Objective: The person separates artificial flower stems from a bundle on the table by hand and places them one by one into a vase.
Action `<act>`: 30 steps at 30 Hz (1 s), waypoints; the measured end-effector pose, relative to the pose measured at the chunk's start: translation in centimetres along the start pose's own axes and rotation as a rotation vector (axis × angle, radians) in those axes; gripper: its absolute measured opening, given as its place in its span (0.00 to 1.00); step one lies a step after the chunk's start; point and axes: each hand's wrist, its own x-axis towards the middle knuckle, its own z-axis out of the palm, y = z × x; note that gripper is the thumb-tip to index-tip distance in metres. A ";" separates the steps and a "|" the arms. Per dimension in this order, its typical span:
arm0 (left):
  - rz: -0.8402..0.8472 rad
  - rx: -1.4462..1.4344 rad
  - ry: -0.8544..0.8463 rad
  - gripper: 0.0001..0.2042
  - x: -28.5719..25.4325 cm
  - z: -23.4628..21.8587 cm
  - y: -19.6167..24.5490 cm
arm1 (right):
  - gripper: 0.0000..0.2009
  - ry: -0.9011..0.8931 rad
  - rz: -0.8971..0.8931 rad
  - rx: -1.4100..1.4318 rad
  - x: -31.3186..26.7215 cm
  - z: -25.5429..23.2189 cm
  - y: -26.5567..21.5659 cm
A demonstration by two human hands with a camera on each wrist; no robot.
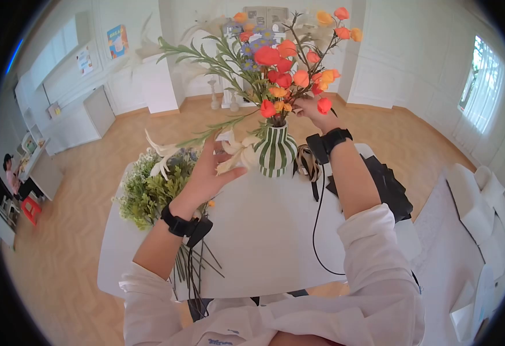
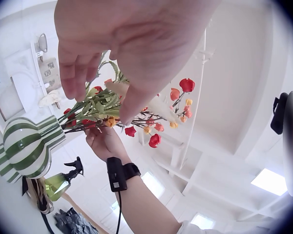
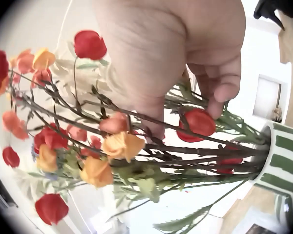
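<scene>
A vase with green and white stripes (image 1: 276,151) stands on the white table, filled with red, orange and yellow flowers (image 1: 268,56), blue blossoms (image 1: 258,49) and leafy green stems. My left hand (image 1: 209,167) is at the vase's left, beside a large white lily (image 1: 240,151); its thumb stands apart from its fingers, around the bloom. On the other side, my right hand (image 1: 316,112) reaches among the stems above the vase's mouth. In the right wrist view its fingertips are at a red flower (image 3: 196,125), and its thumb tip is partly hidden behind a dark branch (image 3: 185,150).
A bunch of greenery and small white flowers (image 1: 143,193) lies at the table's left, stems toward me. Right of the vase are a ribbon coil (image 1: 306,161), black sheets (image 1: 388,187) and a green spray bottle (image 2: 57,185). A seated person (image 1: 11,176) is far left; a sofa (image 1: 483,213) stands right.
</scene>
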 end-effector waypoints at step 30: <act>-0.584 0.825 -0.213 0.26 -13.4 -13.5 -13.4 | 0.25 -0.693 0.172 -0.241 -14.4 33.3 1.5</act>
